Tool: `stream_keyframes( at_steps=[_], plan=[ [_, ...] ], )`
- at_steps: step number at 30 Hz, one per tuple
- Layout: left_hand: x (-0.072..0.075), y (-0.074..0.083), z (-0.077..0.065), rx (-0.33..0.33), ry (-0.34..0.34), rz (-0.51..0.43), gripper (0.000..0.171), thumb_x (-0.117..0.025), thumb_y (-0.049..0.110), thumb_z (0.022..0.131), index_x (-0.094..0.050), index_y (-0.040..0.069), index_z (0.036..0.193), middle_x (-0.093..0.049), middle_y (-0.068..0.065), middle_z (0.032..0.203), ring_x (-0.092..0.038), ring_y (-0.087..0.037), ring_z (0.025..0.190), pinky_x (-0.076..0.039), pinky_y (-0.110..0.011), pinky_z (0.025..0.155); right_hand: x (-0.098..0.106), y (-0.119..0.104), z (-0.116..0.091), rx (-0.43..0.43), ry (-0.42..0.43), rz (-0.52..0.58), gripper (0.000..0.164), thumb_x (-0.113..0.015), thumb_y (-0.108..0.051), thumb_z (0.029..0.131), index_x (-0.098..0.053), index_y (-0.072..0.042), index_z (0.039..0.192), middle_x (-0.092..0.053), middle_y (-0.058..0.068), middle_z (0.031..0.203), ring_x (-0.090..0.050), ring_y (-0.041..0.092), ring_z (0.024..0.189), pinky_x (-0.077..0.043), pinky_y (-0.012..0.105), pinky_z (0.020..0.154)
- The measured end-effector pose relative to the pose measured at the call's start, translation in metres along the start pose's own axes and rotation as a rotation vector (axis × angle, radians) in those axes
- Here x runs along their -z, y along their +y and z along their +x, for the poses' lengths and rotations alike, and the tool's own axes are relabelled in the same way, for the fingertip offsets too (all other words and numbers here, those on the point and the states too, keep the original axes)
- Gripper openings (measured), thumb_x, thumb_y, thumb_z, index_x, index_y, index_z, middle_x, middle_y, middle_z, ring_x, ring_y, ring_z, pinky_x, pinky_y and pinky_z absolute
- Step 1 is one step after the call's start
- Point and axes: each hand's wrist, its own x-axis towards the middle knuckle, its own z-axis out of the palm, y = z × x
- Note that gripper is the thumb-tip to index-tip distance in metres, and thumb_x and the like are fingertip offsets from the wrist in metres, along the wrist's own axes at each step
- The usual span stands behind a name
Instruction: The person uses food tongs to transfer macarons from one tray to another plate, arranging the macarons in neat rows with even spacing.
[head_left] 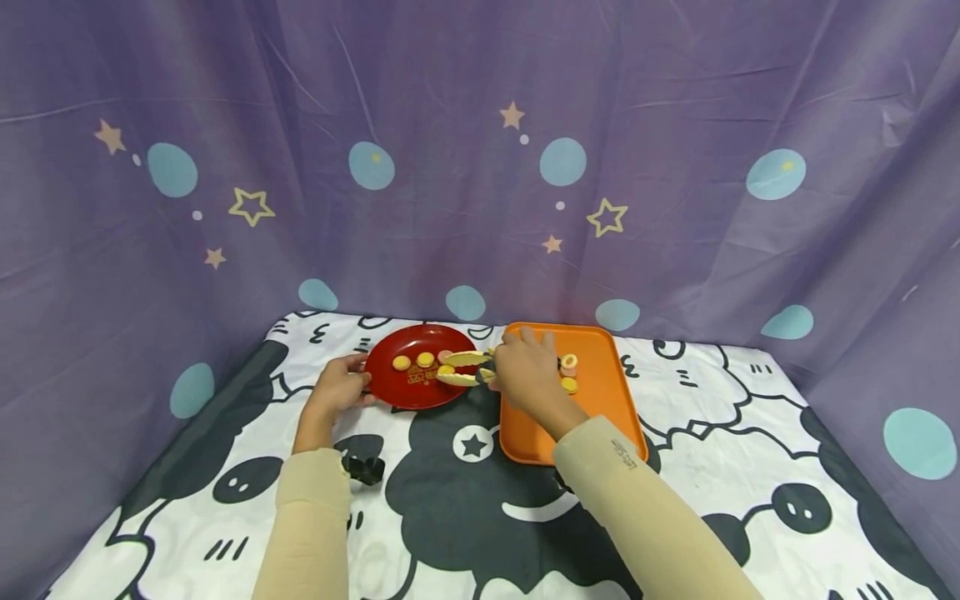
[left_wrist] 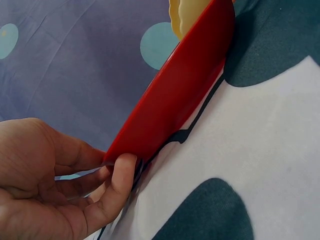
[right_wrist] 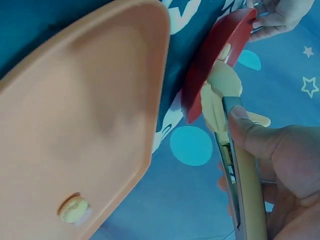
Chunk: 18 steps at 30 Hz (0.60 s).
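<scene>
My left hand (head_left: 341, 385) pinches the left rim of a round red plate (head_left: 420, 398), thumb and fingers on either side of the edge. Several small round food-like pieces lie on the plate, among them a yellow disc (head_left: 426, 359) and a tan one (head_left: 401, 363). In my right hand (head_left: 527, 367) is a pair of tongs (right_wrist: 247, 190) with wavy cream tips. Those tips reach over the plate's right side, right at a yellow piece (head_left: 446, 369) and a pink one. The right wrist view shows the thumb pressing along one tong arm.
An orange tray (head_left: 528, 446) lies to the right of the plate, under my right forearm. On it are a pale ring (head_left: 569, 361), a yellow disc (head_left: 570, 385) and a pinkish piece. A cartoon-printed cloth (head_left: 697, 383) covers the table, with a purple curtain (head_left: 450, 83) behind.
</scene>
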Motion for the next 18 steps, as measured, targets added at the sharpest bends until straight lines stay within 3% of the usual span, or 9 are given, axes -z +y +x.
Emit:
stream_keyframes(
  at_steps=[18],
  plan=[
    [0.0,0.001,0.0,0.004,0.0,0.002,0.055,-0.042,0.0,0.103,-0.033,-0.003,0.157,-0.042,-0.024,0.143,-0.064,-0.017,0.081,-0.062,-0.029,0.07,0.013,-0.012,0.008,-0.025,-0.051,-0.047,0.034,-0.081,-0.045,0.085,-0.076,-0.023,0.11,-0.064,-0.001,0.107,-0.046,0.026,0.111,-0.036,0.047,0.09]
  ],
)
